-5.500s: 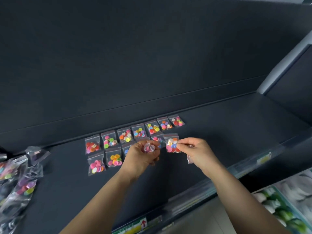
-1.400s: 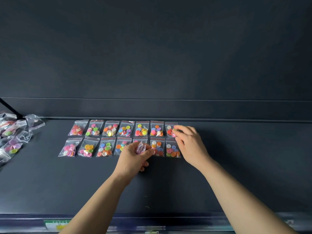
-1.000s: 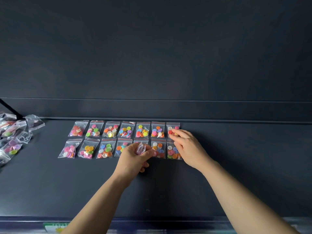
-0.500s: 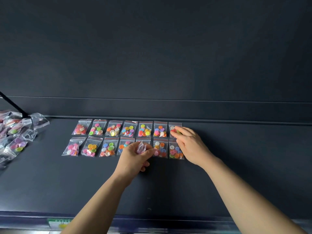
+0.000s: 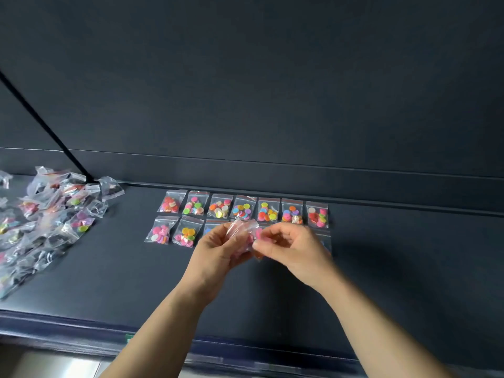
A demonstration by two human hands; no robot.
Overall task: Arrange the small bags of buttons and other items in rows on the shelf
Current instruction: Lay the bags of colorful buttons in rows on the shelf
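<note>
At the bottom of the frame ran the dark blue front lip (image 5: 81, 326) of the matte black shelf (image 5: 381, 282), and two bare forearms rose over it from the lower centre toward the middle. The left hand (image 5: 218, 252) and the right hand (image 5: 294, 249) met just above the shelf at centre frame, both on a small crumpled clear plastic bag of pink buttons (image 5: 246, 233). The left grip was curled round the bag's left side. The right grip was clamped on its right edge between thumb and fingertips, though blur hid the finer detail. Behind the hands lay the front row of small clear bags of mixed coloured buttons (image 5: 161, 233). Two of them showed fully at the left, side by side. A third was half hidden by the left hand, and a sliver of another showed past the right hand. Just beyond it, close to the shelf's rear ledge, lay the back row of seven similar red-sealed bags (image 5: 243, 211), side by side, each flat on the shelf. Well apart from both rows, at the left edge of the frame, a loose heap of unsorted clear bags (image 5: 46, 214) sprawled from front to back. Above everything stood the plain dark back panel (image 5: 272, 77), crossed at the upper left by a thin black diagonal strut (image 5: 41, 115).
</note>
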